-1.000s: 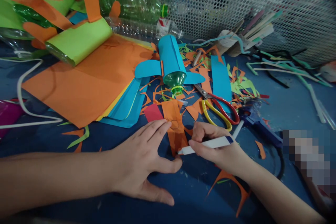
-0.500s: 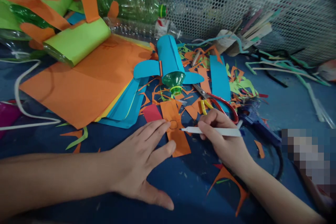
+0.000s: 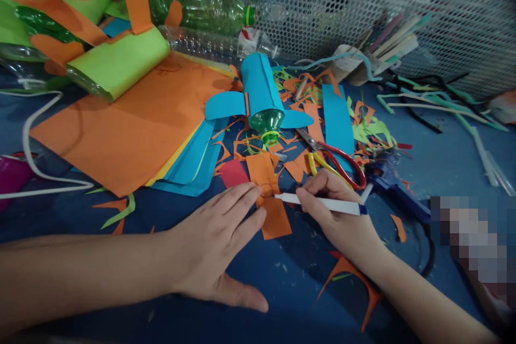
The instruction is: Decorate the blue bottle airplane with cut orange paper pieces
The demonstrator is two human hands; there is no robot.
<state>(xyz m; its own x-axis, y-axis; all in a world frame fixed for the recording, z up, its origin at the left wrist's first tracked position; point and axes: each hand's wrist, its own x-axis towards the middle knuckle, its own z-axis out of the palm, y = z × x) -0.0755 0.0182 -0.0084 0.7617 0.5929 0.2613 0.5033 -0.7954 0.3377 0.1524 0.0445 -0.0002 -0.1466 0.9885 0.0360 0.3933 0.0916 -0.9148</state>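
My left hand (image 3: pixel 226 247) lies flat with its fingers outstretched, the fingertips resting on the left edge of an orange paper strip (image 3: pixel 277 220). A white marker pen (image 3: pixel 334 205) is gripped in my right hand (image 3: pixel 341 220), its tip at the middle of the strip beside a drawn curved line. Part of that line lies close to my left fingertips. Just beyond the strip stands a green bottle wrapped in blue paper (image 3: pixel 260 83), with blue wing shapes at its sides. Scissors (image 3: pixel 342 164) with red and yellow handles lie beyond my right hand. A red paper piece (image 3: pixel 234 173) touches the strip's left side.
Orange sheets (image 3: pixel 133 134) top a paper stack at left, with a green-wrapped bottle (image 3: pixel 121 62) on it. A blue glue gun (image 3: pixel 399 193) lies at right. Paper scraps (image 3: pixel 374 131) surround the scissors. Behind is a metal mesh wall (image 3: pixel 306 5). A blurred-out area covers the right edge.
The marker tip has shifted slightly left onto the strip, and my right hand moved a little left with it. My left index finger has drawn slightly closer to the others.
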